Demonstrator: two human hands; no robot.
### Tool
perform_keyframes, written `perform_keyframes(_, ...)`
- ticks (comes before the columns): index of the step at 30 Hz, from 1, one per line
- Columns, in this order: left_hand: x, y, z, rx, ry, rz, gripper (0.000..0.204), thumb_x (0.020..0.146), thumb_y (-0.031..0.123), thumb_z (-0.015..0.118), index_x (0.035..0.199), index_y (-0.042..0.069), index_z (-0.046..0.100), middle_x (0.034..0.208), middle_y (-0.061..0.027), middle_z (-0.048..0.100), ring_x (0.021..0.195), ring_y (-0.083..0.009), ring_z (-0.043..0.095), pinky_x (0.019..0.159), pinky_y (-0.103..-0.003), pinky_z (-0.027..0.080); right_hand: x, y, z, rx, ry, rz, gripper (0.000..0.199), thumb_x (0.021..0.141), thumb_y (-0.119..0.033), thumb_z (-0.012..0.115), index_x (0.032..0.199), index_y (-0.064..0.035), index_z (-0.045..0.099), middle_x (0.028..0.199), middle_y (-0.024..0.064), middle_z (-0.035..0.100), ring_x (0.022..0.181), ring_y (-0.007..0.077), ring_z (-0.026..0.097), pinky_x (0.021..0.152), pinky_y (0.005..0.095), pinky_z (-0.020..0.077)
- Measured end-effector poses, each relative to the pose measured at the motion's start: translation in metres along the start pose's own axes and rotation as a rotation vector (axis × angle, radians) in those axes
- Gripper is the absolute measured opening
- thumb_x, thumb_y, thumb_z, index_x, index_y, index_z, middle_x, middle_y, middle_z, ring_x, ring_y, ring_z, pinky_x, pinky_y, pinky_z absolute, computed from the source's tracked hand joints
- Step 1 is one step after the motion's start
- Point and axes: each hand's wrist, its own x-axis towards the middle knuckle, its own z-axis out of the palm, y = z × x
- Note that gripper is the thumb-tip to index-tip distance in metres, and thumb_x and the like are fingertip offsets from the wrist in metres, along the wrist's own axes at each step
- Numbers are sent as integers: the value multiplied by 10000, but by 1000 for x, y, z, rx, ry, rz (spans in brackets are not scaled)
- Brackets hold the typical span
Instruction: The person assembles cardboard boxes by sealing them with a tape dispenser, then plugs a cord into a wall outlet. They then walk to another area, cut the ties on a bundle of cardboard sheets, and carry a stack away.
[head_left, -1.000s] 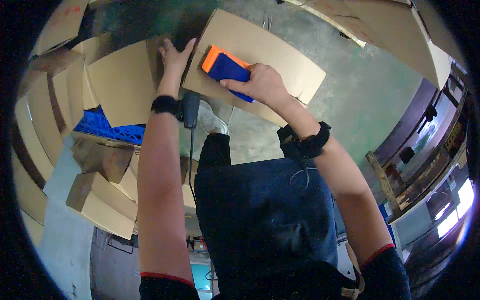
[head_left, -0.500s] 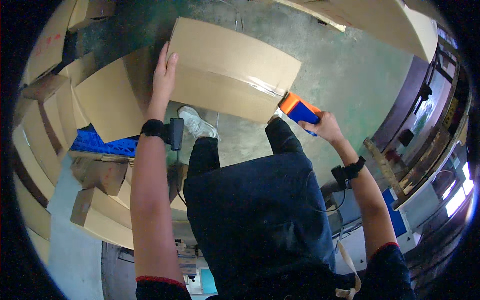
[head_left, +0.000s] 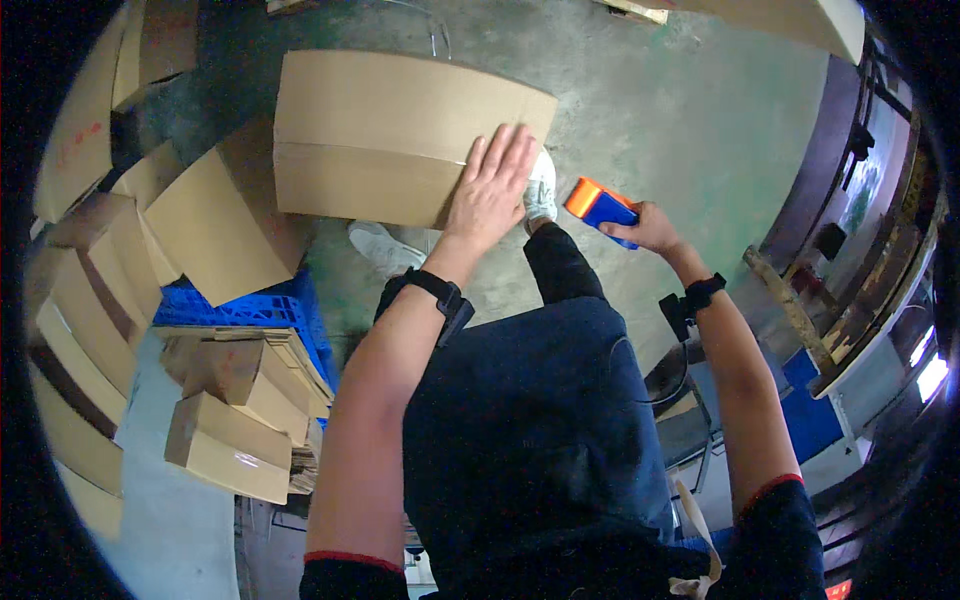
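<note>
A closed brown cardboard box (head_left: 390,115) lies in front of me, a lengthwise seam across the face turned up to me. My left hand (head_left: 490,190) rests flat on the right end of that seam, fingers stretched out and covering it. To the right, apart from the box, my right hand (head_left: 650,230) grips a tape dispenser (head_left: 605,212) with a blue body and an orange front. Any tape under my left palm is hidden.
Open and folded cartons (head_left: 215,215) crowd the left side. Below them stand a blue plastic crate (head_left: 235,315) and a smaller taped box (head_left: 230,445). My shoes (head_left: 385,245) are close to the box. A wooden-edged rack (head_left: 790,310) stands at right.
My left hand has moved from the box's left edge to the seam's right end. The tape dispenser has come away from the box's right edge. The box appears shifted left in view.
</note>
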Motion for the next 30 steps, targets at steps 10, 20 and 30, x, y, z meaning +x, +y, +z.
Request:
perform_keyframes(10, 12, 13, -7, 746, -471, 466, 389, 857, 289, 481, 1153, 96, 645, 1415, -57, 422, 1396, -240, 190, 1153, -423, 4, 51, -102, 76, -418, 204, 170, 691, 677, -686, 619, 872, -28, 698, 760, 187, 672, 729, 322, 669, 670, 403, 518)
perform_keyframes(20, -38, -191, -93, 284, 444, -649, 444, 876, 343, 465, 1208, 54, 527, 1232, -173, 536, 1168, -339, 469, 981, -457, 344, 34, -123, 95, 1189, 283, 239, 345, 852, -288, 641, 1026, 5, 590, 837, 101, 678, 690, 210, 672, 644, 326, 550)
perform_keyframes(30, -161, -137, -203, -789, 881, -721, 467, 901, 382, 488, 1219, 44, 537, 1151, -133, 594, 1060, -280, 550, 940, -409, 404, -96, -188, 124, 1442, 59, 76, 498, 865, -404, 598, 1235, -81, 517, 1167, 63, 601, 1052, 210, 579, 925, 362, 449)
